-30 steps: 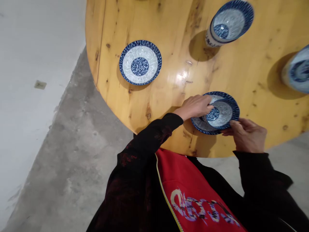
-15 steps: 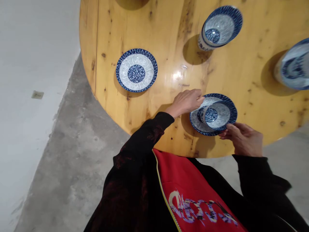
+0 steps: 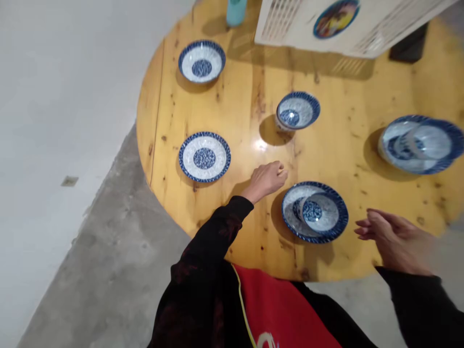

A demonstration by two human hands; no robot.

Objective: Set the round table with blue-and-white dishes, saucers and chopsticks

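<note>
My left hand (image 3: pixel 266 181) hovers over the table just left of a blue-and-white dish (image 3: pixel 289 217); its fingers are curled closed, with nothing visible in them. Inside that dish sits a smaller bowl (image 3: pixel 328 218) with a blue patterned bottom. On the other side, apart from the dish, my right hand (image 3: pixel 397 239) is partly blurred, its fingers loosely stretched and holding nothing. To the left of my left hand lies a blue-rimmed plate (image 3: pixel 224 157).
A stack of bowls (image 3: pixel 295 108) stands mid-table, and dishes with a bowl inside (image 3: pixel 393 128) sit at the right. Farther off are another dish (image 3: pixel 202 53), a cream plastic crate (image 3: pixel 290 24), a turquoise object (image 3: pixel 236 12) and a dark object (image 3: pixel 409 43).
Both hands have come off the dish with the bowl in it: the left moved slightly left, the right moved away to the right. The view has tilted up, showing the crate.
</note>
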